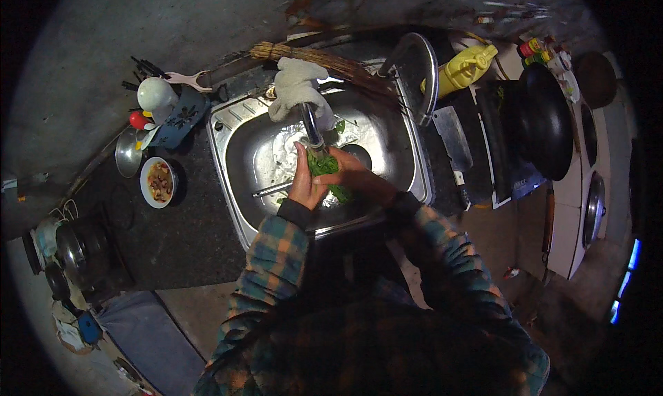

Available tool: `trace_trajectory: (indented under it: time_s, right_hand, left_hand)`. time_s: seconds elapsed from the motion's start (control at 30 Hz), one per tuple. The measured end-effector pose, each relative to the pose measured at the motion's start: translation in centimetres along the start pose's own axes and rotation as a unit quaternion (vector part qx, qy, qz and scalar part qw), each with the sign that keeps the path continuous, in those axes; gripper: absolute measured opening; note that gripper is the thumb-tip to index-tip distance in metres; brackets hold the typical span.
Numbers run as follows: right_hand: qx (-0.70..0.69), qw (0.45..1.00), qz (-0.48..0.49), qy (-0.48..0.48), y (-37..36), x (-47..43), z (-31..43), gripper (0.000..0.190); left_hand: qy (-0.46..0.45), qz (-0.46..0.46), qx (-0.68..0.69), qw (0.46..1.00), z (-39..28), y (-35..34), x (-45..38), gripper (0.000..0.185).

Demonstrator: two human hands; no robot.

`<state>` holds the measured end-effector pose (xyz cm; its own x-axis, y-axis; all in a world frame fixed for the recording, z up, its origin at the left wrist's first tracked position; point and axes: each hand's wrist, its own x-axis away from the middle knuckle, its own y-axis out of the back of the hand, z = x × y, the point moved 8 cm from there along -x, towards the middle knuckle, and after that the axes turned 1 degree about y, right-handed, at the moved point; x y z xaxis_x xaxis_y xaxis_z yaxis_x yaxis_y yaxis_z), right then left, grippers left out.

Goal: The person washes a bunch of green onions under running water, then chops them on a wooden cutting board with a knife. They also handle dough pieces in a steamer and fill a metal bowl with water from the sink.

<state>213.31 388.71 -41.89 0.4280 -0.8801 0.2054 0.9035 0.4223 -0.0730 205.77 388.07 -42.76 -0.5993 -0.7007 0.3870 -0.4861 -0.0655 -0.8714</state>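
Observation:
Over a stainless steel sink [243, 178], both hands hold a bunch of leafy greens [322, 164] just under the spout of a metal faucet [310, 124]. My left hand [304, 183] supports the bunch from the left, thumb side up. My right hand [352, 170] closes on it from the right, fingers and thumb against the leaves. A pale cloth [299, 85] is wrapped round the faucet's upper part. Loose leaves [340, 126] and a metal utensil [272, 190] lie in the basin. The far side of the bunch is hidden.
Left of the sink stand a bowl of food in liquid [160, 182] and a blue utensil basket [178, 119]. Behind lies a straw whisk broom [311, 57]. To the right are a pot lid [432, 77], a yellow bottle [458, 72], a cleaver [453, 137] and a black wok [549, 121].

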Motion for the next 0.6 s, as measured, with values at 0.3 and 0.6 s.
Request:
trace_trajectory:
  time_s: [0.3, 0.6]
  right_hand:
    - [0.076, 0.996, -0.042, -0.011, 0.6, -1.0, 2.2, 0.056]
    - [-0.048, 0.995, -0.078, 0.040, 4.9, 2.4, -2.5, 0.048]
  left_hand:
    - [-0.036, -0.086, -0.018, 0.995, -2.4, 1.7, 3.3, 0.078]
    - [-0.074, -0.239, -0.761, 0.599, -5.2, 11.1, 6.7, 0.032]
